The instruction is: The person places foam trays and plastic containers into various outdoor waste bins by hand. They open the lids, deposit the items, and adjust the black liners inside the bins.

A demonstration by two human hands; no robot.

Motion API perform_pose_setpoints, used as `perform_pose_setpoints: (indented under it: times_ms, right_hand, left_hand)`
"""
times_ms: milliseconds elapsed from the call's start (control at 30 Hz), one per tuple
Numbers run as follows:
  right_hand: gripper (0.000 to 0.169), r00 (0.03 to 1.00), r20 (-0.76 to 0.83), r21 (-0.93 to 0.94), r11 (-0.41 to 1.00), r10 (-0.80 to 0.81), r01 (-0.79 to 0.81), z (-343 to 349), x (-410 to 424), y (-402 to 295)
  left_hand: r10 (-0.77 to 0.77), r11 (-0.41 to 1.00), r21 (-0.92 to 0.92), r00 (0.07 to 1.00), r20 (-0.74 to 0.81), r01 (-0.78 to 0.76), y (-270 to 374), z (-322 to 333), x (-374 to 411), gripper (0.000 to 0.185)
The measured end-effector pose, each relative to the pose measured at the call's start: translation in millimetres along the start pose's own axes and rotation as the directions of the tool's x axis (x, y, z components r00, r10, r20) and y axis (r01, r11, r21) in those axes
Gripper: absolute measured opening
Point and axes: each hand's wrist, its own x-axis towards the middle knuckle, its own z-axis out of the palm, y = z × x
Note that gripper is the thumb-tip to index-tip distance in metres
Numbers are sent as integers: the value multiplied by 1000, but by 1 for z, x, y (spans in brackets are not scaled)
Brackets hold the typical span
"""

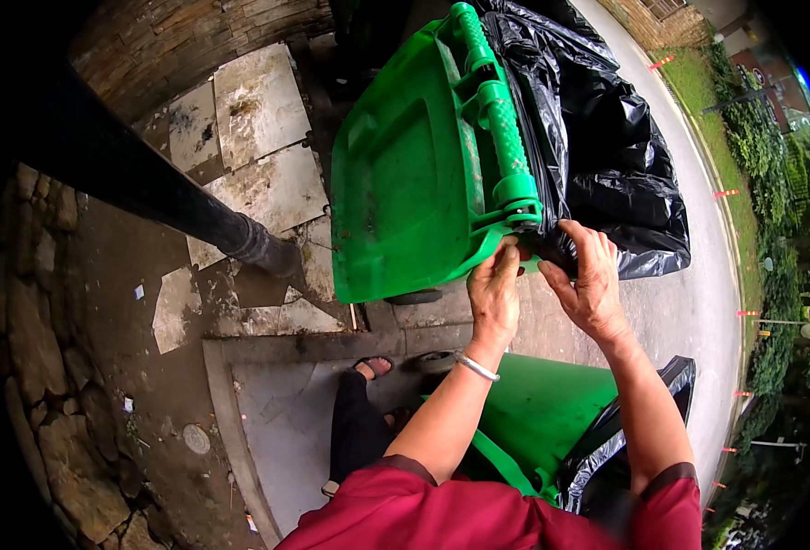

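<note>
A green plastic wheelie bin (534,263) stands in front of me, its lid (405,185) hanging open to the left of the ribbed handle bar (504,130). A black plastic bin liner (618,137) covers its mouth and folds over the rim. At the near hinge corner, my left hand (497,295) has its thumb up and its fingers partly hidden under the lid's edge; what they grip is not visible. My right hand (589,285) pinches the liner's near edge between thumb and fingers, just right of the left hand.
Close to my body is a second green bin (542,405) with a black liner (580,474) over its rim. A dark post (240,234) rises at the left among broken paving slabs (260,110). A stone wall (61,426) runs along the left; a road (700,309) lies right.
</note>
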Motion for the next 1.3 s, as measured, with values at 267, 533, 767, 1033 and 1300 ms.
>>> perform_pose_setpoints:
  times_ms: [267,533,767,1033,1300]
  right_hand:
    - [51,1000,4,12,1000,21,-21,0,-1,-3]
    - [51,1000,-24,48,999,12,-11,-1,-2,-2]
    - [51,998,-32,82,995,62,-59,-7,-3,-4]
    - [73,988,78,-45,991,130,-127,-9,-53,-32]
    - [27,849,78,361,779,523,-513,-108,-193,-74]
  left_hand:
    - [-201,934,-262,963,178,243,-11,4,9,19]
    - [-180,863,-434,960,214,258,-28,5,15,19]
    - [-149,939,-280,970,190,199,-26,3,16,23]
    - [-451,788,527,882,139,319,15,-53,-37,21]
    - [-732,32,883,613,-297,467,65,-255,-63,16]
